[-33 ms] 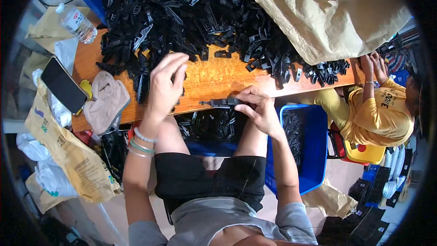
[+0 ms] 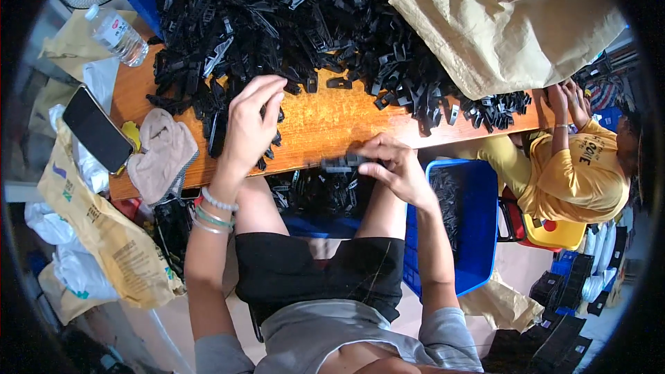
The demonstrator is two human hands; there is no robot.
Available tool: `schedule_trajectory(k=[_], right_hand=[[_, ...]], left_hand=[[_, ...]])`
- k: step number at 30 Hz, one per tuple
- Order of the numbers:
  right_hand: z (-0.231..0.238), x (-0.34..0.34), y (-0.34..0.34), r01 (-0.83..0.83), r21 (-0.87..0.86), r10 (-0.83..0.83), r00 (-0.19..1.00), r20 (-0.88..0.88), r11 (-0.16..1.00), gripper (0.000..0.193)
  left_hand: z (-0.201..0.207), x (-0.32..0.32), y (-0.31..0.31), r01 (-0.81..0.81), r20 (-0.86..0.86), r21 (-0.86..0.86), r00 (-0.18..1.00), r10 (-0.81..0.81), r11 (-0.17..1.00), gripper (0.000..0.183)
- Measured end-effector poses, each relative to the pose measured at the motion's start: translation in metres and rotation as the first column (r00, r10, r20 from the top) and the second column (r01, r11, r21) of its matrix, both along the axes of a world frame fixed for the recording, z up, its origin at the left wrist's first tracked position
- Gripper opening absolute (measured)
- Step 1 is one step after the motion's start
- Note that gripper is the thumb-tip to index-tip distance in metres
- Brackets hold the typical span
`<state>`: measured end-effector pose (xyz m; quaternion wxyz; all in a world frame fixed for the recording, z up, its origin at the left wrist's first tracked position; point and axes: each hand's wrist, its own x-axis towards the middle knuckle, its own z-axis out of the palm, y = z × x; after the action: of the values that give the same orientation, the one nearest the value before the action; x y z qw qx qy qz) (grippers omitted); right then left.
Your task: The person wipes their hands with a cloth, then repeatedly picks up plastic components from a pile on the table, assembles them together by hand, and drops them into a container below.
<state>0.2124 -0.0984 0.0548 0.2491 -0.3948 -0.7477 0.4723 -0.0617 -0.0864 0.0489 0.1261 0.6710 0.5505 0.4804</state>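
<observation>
My right hand [image 2: 396, 170] pinches a small black plastic part [image 2: 341, 163] between thumb and fingers, over the table's near edge. The part is smeared by motion, so its shape is hard to read. To its left, my left hand [image 2: 251, 125] is raised beside the heap, with thumb and fingers apart and no held thing visible. A large heap of black plastic parts [image 2: 277, 28] covers the far side of the wooden table [image 2: 325, 118]. A few dark pieces [image 2: 271, 144] lie close by my left hand.
Left on the table are a phone [image 2: 98, 129], a cloth [image 2: 163, 156] and a water bottle [image 2: 116, 34]. A paper sack [image 2: 499, 21] overhangs the right side. A blue crate [image 2: 490, 228] of parts stands by my right leg. Another person [image 2: 578, 166] sits at the right.
The black part in my right hand has shifted slightly downward and is now blurred. My left hand has moved slightly, showing more of the dark pieces beside it.
</observation>
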Motion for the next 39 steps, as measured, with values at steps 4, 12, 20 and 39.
schedule_trajectory(k=[4, 12, 20, 39], right_hand=[[0.005, 0.002, 0.016, -0.188, 0.070, 0.180, 0.978, 0.108, 0.980, 0.026], [-0.032, -0.065, 0.078, 0.117, 0.754, -0.373, 0.911, 0.178, 0.646, 0.030], [-0.028, -0.060, 0.044, 0.425, 0.181, -0.391, 0.899, -0.199, 0.887, 0.027], [-0.025, -0.037, 0.007, 0.454, 0.228, -0.435, 0.891, -0.129, 0.862, 0.024]], left_hand=[[-0.013, -0.007, 0.027, 0.040, -0.257, 0.002, 0.966, -0.038, 0.999, 0.026], [-0.017, 0.005, 0.039, 0.070, -0.590, 0.015, 0.806, -0.048, 0.997, 0.027], [-0.025, 0.049, -0.004, 0.282, -0.669, 0.153, 0.735, -0.111, 0.947, 0.013], [-0.039, 0.051, -0.033, 0.157, -0.326, 0.045, 0.936, -0.135, 0.986, 0.025]])
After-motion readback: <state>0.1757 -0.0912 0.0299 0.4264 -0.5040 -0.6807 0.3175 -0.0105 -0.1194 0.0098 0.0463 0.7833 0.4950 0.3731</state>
